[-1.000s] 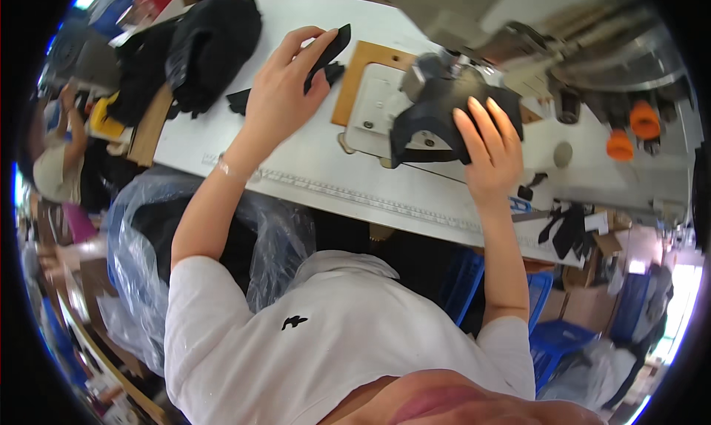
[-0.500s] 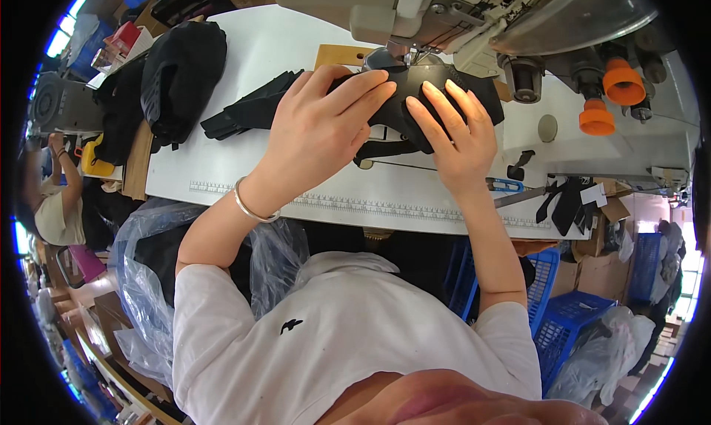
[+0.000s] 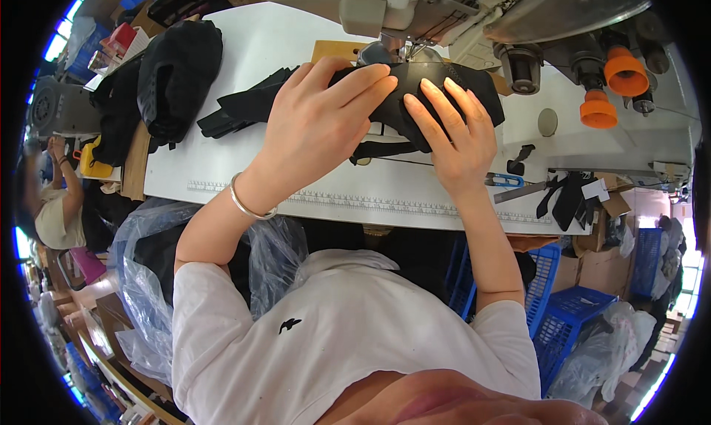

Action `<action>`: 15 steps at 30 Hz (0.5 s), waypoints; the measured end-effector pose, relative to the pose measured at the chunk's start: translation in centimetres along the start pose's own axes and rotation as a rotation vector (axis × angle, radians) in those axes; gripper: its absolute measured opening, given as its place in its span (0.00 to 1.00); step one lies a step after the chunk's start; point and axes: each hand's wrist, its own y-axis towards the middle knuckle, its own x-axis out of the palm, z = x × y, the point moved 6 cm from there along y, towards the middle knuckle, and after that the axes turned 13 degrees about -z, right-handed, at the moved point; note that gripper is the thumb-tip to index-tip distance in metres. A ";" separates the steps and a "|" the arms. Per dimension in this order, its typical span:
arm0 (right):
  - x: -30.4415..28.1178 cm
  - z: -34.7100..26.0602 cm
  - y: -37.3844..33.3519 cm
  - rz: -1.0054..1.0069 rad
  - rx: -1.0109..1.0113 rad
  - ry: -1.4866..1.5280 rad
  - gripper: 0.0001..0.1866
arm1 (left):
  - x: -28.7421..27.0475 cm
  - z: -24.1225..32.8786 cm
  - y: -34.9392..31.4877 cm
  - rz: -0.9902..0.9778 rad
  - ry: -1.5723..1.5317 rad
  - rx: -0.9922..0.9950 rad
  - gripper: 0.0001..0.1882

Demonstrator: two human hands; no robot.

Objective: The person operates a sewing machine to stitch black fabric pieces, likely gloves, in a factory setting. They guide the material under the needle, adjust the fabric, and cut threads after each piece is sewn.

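From the head view, I see the black fabric piece (image 3: 413,75) under the sewing machine (image 3: 437,10), beyond both palms, its long axis running left to right. My left hand (image 3: 322,114), fingers together, looks nearer the needle area; whether it pinches I can't tell. My right hand (image 3: 459,140) lies fingers spread on the cloth.

Machine (image 3: 444,14) cut off at top. Left hand (image 3: 315,121) hides part of black cloth (image 3: 392,114). Ruler (image 3: 370,203) marks too small.
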 end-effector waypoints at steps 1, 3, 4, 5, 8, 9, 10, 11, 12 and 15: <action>0.0 0.0 0.1 0.002 0.001 0.002 0.18 | 0.0 0.0 0.1 0.000 0.003 0.003 0.26; 0.0 0.0 0.1 0.009 0.002 -0.010 0.18 | 0.0 -0.1 0.2 0.013 0.005 0.005 0.26; 0.0 0.0 0.2 0.013 0.003 -0.017 0.18 | 0.0 -0.1 0.2 0.020 0.006 0.006 0.25; 0.0 0.0 0.2 0.014 0.003 -0.018 0.18 | 0.0 -0.1 0.3 0.013 -0.004 0.000 0.25; 0.0 0.1 0.6 0.015 0.006 -0.022 0.18 | -0.2 -0.3 0.6 0.004 -0.024 -0.011 0.25; 0.0 0.2 0.6 0.014 0.009 -0.023 0.18 | -0.2 -0.4 0.7 0.008 -0.026 -0.011 0.25; 0.1 0.2 0.7 0.013 0.012 -0.025 0.18 | -0.2 -0.5 0.8 0.011 -0.027 -0.010 0.25; 0.1 0.2 0.7 0.013 0.015 -0.020 0.18 | -0.1 -0.6 0.8 0.017 -0.023 -0.002 0.25; 0.1 0.2 0.7 0.013 0.018 -0.015 0.18 | -0.1 -0.7 0.8 0.024 -0.018 0.005 0.24; 0.1 0.1 0.7 0.013 0.026 -0.017 0.18 | -0.1 -0.8 0.8 0.027 -0.017 0.009 0.24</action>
